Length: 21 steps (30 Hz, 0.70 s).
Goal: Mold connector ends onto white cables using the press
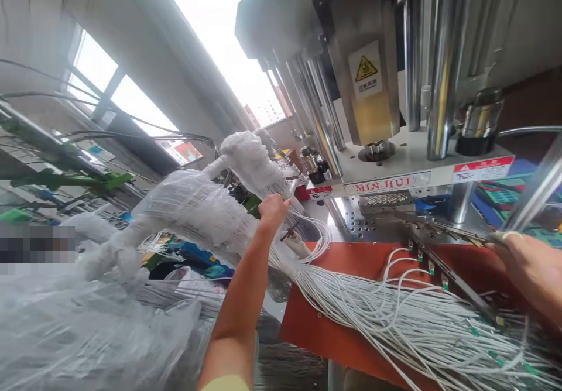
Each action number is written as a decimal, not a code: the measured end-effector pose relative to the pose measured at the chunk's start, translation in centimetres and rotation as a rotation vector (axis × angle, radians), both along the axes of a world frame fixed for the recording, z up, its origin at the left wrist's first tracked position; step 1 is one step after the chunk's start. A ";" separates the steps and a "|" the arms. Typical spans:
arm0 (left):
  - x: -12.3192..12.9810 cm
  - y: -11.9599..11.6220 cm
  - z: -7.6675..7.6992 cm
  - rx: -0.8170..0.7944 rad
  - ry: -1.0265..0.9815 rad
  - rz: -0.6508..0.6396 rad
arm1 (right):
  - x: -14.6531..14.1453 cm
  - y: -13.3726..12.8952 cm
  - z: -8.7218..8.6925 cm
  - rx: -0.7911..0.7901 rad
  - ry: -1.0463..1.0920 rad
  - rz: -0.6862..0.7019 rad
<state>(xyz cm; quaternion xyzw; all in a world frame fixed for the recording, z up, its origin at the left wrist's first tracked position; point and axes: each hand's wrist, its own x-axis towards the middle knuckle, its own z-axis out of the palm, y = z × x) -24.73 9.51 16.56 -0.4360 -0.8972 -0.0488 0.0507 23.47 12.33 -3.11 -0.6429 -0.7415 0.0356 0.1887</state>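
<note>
White plastic-wrapped cable bundle (193, 215) clenched in left hand (273, 212); right hand (527, 268) grasps slim metal bar (439, 227) above orange mat (333, 321), beside MIN-HUI press (386, 184) with yellow warning sticker (365, 69).

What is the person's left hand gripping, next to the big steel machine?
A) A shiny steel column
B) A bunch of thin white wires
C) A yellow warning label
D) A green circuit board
B. The left hand closes around a bunch of thin white wires, which spill down across a flat orange-red mat.
</note>
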 end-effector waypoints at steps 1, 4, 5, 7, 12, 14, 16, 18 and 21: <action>1.3 -0.6 -0.5 0.055 0.028 -0.039 | 0.4 -0.6 0.2 -0.002 -0.027 -0.015; 6.8 -2.5 -2.9 0.295 -0.002 -0.472 | 1.0 -1.9 0.1 0.016 -0.164 -0.029; 8.9 -2.9 -4.0 0.285 -0.071 -0.693 | 1.1 -2.1 -0.2 0.024 -0.215 -0.025; 13.0 -3.0 -6.7 0.173 -0.214 -1.064 | 1.1 -2.1 -0.6 0.024 -0.296 -0.015; 18.8 1.4 -14.4 -0.002 -0.303 -1.454 | 0.4 -1.0 -1.5 -0.120 -0.225 0.056; 19.2 3.4 -16.4 -0.055 -0.261 -1.463 | 0.2 -0.3 -1.6 -0.143 -0.195 0.092; 19.1 4.7 -17.5 -0.090 -0.222 -1.446 | 0.1 0.3 -1.6 -0.111 -0.202 0.135; 18.9 5.3 -17.9 -0.099 -0.210 -1.443 | 0.0 1.0 -1.7 -0.059 -0.206 0.204; 18.4 5.2 -17.7 -0.103 -0.240 -1.466 | -0.5 2.0 -2.2 -0.016 -0.191 0.286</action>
